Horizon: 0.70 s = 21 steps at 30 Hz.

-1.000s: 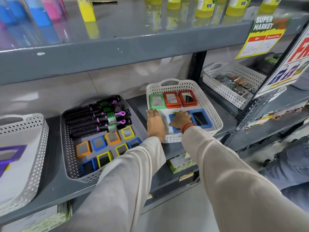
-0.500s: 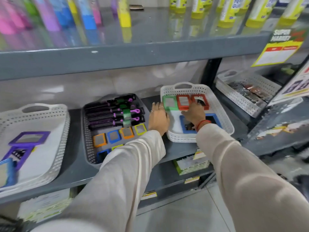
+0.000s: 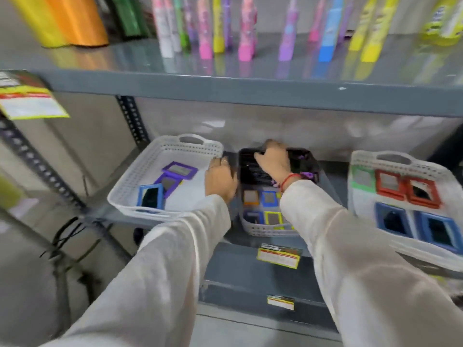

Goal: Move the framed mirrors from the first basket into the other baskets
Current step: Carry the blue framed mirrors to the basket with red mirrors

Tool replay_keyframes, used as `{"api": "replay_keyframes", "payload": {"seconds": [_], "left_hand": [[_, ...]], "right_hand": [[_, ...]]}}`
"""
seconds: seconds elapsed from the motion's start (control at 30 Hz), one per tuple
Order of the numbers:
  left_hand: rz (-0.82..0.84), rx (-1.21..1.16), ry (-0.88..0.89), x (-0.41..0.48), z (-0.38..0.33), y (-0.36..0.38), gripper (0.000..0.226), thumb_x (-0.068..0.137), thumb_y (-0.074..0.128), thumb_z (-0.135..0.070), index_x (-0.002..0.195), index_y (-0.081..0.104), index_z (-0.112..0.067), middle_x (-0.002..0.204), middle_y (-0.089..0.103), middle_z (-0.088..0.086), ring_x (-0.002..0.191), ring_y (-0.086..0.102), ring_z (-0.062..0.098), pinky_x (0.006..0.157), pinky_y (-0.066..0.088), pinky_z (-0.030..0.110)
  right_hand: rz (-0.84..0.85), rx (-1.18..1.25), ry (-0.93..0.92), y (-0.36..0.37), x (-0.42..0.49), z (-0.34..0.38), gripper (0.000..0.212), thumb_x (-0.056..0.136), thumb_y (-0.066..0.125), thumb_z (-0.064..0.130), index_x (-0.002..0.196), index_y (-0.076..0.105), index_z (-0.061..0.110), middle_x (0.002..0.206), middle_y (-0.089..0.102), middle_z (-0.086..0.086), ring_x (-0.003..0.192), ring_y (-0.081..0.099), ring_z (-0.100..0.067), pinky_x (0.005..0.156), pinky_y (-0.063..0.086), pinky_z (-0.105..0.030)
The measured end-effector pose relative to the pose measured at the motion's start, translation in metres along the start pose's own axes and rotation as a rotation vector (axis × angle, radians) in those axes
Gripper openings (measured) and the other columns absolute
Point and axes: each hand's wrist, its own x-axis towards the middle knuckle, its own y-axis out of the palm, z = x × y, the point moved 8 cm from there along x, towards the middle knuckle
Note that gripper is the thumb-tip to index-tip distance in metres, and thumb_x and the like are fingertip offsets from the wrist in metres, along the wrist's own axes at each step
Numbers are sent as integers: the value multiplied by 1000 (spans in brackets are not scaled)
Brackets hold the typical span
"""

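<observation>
Three baskets stand on the grey shelf. The left white basket (image 3: 160, 156) holds a purple framed mirror (image 3: 179, 170) and a blue one (image 3: 150, 196). The middle grey basket (image 3: 265, 230) holds black hairbrushes (image 3: 255, 171) and small framed mirrors: orange (image 3: 250, 197), blue (image 3: 269, 197), yellow (image 3: 273, 217). The right white basket (image 3: 370, 159) holds green (image 3: 362, 180), red (image 3: 389, 185) and blue (image 3: 392, 219) framed mirrors. My left hand (image 3: 221, 179) rests between the left and middle baskets. My right hand (image 3: 273, 161) lies over the hairbrushes with fingers curled at the basket's back; blur hides any grip.
Coloured bottles (image 3: 205, 28) stand along the upper shelf (image 3: 250, 96) above the baskets. A perforated shelf post (image 3: 132, 121) rises behind the left basket. Price tags (image 3: 278, 255) hang on the shelf's front edge. Black cables (image 3: 65, 236) trail on the floor at left.
The view has swung left. Both hands left the right white basket: the right hand now lies over the hairbrushes, the left hand beside the left basket.
</observation>
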Motion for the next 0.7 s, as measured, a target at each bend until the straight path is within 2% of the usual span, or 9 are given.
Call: {"api": "replay_keyframes", "payload": {"seconds": [0.13, 0.27, 0.5, 0.57, 0.63, 0.67, 0.7], "left_hand": [[-47, 73, -115, -12, 76, -30, 39, 94, 44, -21, 129, 49, -4, 131, 51, 20, 120, 47, 36, 100, 38, 41], [-78, 147, -185, -27, 131, -51, 28, 93, 43, -22, 107, 61, -5, 113, 62, 18, 108, 55, 35, 88, 43, 40], [-45, 304, -185, -42, 166, -56, 37, 98, 34, -26, 90, 64, -5, 100, 66, 14, 97, 57, 32, 83, 41, 38], [-31, 329, -168, -44, 171, -51, 41, 99, 31, -27, 83, 62, -5, 93, 65, 13, 92, 57, 31, 80, 40, 37], [-27, 314, -156, -44, 175, -45, 41, 98, 31, -26, 72, 57, -8, 85, 65, 13, 86, 58, 31, 76, 38, 35], [-27, 295, -156, -45, 177, -43, 41, 98, 31, -26, 67, 52, -9, 81, 64, 13, 82, 58, 32, 74, 37, 35], [-28, 284, -154, -45, 178, -41, 41, 98, 31, -25, 63, 48, -10, 77, 65, 14, 79, 58, 32, 73, 37, 34]], "right_hand": [[130, 98, -48, 61, -13, 57, 31, 83, 61, 19, 106, 64, -2, 114, 65, -25, 109, 61, -37, 89, 50, -37], [281, 142, -95, 119, -30, 100, 31, 83, 62, 19, 107, 65, 0, 116, 65, -23, 111, 60, -37, 91, 49, -37], [495, 232, -68, 195, -44, 129, 18, 81, 68, 12, 93, 70, -1, 104, 71, -18, 104, 63, -32, 88, 50, -34], [560, 261, -42, 208, -48, 131, 14, 79, 72, 13, 84, 69, 1, 99, 71, -15, 89, 62, -23, 81, 50, -31], [619, 294, 0, 219, -52, 129, 18, 80, 73, 14, 68, 62, 7, 75, 71, -11, 60, 54, -14, 63, 50, -26], [641, 301, 24, 226, -53, 127, 26, 80, 74, 16, 60, 58, 9, 55, 67, -3, 51, 50, -11, 59, 49, -25], [650, 297, 38, 230, -55, 126, 33, 79, 75, 19, 53, 55, 11, 40, 59, 3, 46, 49, -10, 61, 50, -26]]}}
